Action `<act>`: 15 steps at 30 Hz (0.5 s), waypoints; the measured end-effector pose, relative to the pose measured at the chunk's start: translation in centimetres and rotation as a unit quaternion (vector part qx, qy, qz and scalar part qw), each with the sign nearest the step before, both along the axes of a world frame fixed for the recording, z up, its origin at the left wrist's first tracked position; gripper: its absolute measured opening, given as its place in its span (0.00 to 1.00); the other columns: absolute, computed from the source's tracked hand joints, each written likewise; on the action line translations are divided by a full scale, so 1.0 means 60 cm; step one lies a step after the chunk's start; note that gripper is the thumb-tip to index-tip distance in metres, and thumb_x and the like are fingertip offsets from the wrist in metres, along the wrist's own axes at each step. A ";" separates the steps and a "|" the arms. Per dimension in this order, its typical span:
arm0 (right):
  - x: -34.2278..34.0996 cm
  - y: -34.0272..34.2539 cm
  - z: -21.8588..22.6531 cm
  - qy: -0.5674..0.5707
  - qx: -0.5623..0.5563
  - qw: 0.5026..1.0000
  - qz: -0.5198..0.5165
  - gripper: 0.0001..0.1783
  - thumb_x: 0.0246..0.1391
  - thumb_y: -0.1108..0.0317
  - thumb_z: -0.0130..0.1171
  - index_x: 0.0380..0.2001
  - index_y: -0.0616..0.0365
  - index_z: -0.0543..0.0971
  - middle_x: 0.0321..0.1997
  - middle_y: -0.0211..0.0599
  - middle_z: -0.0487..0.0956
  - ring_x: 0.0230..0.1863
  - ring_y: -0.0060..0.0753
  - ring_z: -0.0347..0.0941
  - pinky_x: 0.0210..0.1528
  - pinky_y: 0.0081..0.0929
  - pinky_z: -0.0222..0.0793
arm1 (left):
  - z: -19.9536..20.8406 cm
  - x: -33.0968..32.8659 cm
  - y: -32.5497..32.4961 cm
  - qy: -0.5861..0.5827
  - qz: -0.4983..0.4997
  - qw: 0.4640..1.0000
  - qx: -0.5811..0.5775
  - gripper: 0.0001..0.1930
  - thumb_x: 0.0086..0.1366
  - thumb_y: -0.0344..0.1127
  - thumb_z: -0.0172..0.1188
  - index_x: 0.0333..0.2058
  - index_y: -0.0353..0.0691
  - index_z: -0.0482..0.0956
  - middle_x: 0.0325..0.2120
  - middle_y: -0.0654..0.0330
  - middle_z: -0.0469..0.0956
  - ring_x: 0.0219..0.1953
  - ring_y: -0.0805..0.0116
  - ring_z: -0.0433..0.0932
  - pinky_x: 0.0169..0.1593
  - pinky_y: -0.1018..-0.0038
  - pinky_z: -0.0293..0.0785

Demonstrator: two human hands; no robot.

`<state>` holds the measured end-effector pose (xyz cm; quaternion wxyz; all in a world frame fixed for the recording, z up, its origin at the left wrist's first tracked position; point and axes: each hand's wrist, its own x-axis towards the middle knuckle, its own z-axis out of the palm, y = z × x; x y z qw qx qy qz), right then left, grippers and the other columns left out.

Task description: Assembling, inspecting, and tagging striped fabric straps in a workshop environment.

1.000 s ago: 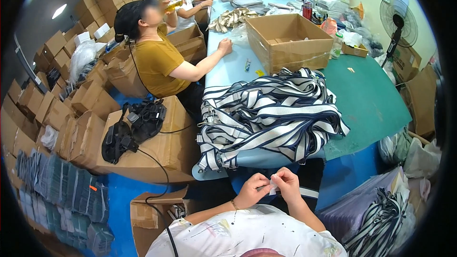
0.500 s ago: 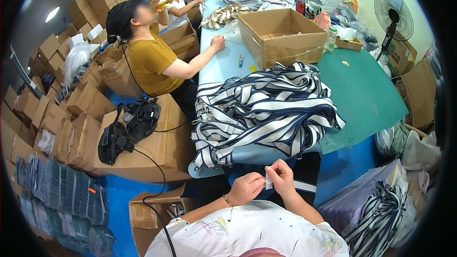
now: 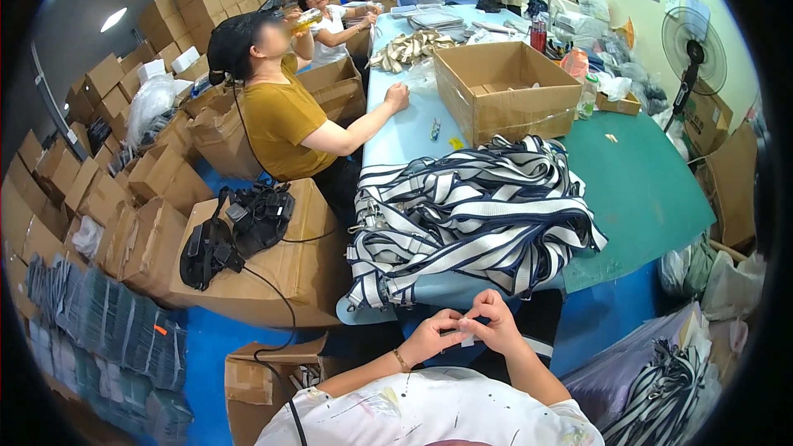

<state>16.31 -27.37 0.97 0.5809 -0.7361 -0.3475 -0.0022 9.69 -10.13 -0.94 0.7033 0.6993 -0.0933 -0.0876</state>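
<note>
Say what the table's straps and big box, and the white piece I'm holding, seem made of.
Straps: likely woven webbing, matte, folding softly. Box: apparently cardboard, matte brown, stiff flat walls. White piece: paper, cloth or plastic, too small to tell.

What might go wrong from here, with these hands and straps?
The small white piece pinched between left hand and right hand might slip. The striped webbing straps lie at the light blue table's near edge; some could slide off. The black cable beside the left sleeve might snag.
</note>
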 end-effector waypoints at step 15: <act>-0.004 0.021 0.030 0.000 -0.002 0.995 0.095 0.06 0.39 0.67 0.67 0.21 0.54 0.79 0.27 0.29 0.67 0.34 0.32 0.63 0.41 0.29 0.56 | 0.010 -0.008 0.007 0.088 -0.043 0.994 -0.047 0.11 0.58 0.27 0.59 0.41 0.38 0.75 0.37 0.66 0.74 0.39 0.79 0.71 0.45 0.80 0.69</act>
